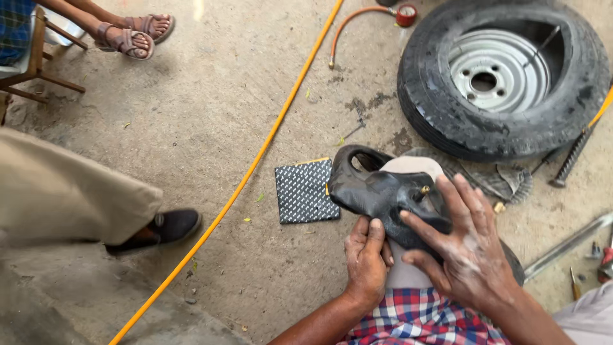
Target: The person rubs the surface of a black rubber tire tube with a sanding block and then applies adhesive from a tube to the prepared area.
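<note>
A folded black rubber inner tube point(377, 191) with a brass valve point(424, 190) lies over my knee. My left hand point(367, 259) grips the tube's near edge from below, fingers curled on it. My right hand point(466, 246), dusted white, presses flat on the tube with fingers spread beside the valve. A black textured rubber patch square point(305, 190) lies on the concrete just left of the tube.
A tyre on a grey steel rim point(504, 73) lies at upper right, a metal rod resting in it. A yellow hose point(255, 160) crosses the floor diagonally. An orange hose with gauge point(405, 13) lies at the top. Another person's trouser leg and black shoe point(169, 227) are at left; sandalled feet point(131, 35) by a chair. Tools point(568, 243) lie at right.
</note>
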